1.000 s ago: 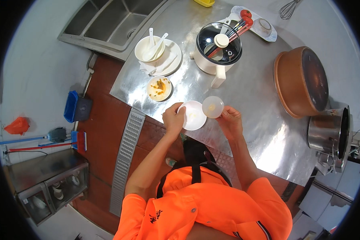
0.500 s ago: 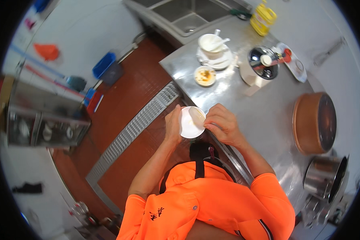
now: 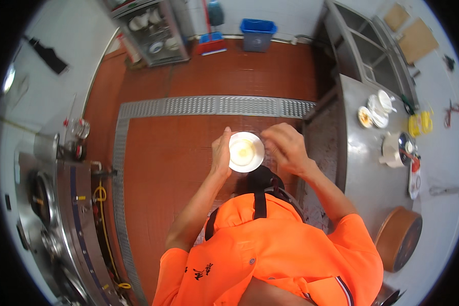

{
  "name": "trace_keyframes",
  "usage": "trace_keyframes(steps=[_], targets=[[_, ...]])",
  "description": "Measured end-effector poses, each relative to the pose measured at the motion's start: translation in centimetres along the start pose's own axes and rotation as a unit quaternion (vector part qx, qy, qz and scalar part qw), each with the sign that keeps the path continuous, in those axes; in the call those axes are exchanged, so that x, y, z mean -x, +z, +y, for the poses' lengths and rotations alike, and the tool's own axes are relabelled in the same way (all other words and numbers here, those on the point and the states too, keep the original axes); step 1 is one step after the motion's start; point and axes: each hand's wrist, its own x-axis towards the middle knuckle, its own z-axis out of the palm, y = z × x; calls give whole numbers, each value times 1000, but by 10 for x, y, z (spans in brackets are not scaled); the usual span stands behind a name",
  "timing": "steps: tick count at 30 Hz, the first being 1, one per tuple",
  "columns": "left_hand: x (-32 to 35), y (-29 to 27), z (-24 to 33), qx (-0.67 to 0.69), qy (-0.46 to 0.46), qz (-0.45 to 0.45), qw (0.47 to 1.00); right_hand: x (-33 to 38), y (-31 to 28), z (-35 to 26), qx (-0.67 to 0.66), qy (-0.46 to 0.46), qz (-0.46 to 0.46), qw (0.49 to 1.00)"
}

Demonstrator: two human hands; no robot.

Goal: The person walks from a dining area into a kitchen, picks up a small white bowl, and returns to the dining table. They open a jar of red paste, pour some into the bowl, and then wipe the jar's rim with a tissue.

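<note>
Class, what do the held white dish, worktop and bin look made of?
Dish: smooth plastic or glazed ceramic; even white leaves both open.
Worktop: satin metal, likely stainless steel, from its grey sheen.
Bin: probably matte plastic, from its flat colours.

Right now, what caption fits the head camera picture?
Left hand holds a white dish over red floor; right hand beside it.
</note>
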Motion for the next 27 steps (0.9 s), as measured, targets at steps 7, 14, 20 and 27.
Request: trace_keyframes(steps=[7, 14, 20, 27], targets=[[-45, -134, 24, 102, 78, 130, 983, -31, 168, -10, -297, 355, -185, 867], [-124, -284, 91, -11, 65, 189, 980, -147, 344, 4, -415, 302, -272, 814], [-169, -390, 155, 53, -4, 280, 958, -244, 456, -9, -388, 298, -298, 820], [-280, -553, 225, 203, 11, 324, 924, -406, 621, -13, -413, 318, -401, 753]])
